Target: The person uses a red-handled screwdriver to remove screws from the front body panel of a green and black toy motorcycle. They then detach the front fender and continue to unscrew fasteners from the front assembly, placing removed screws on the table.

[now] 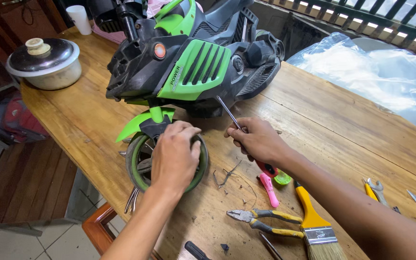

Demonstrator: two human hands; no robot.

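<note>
A green and black toy motorcycle (193, 62) lies on its side on a wooden table (343, 120). My left hand (175, 154) rests flat on its front wheel (136, 166), covering most of the hub. My right hand (258, 140) grips a screwdriver (229, 113) whose metal shaft points up toward the underside of the toy's body. The red handle end shows below my palm.
Pliers (261, 221) with yellow grips, a paintbrush (314, 226), a pink tool (268, 188), a wrench (376, 188) and bits of wire (225, 175) lie near the front edge. A lidded pot (46, 62) and white cup (80, 19) stand far left. Plastic sheeting (371, 72) lies at right.
</note>
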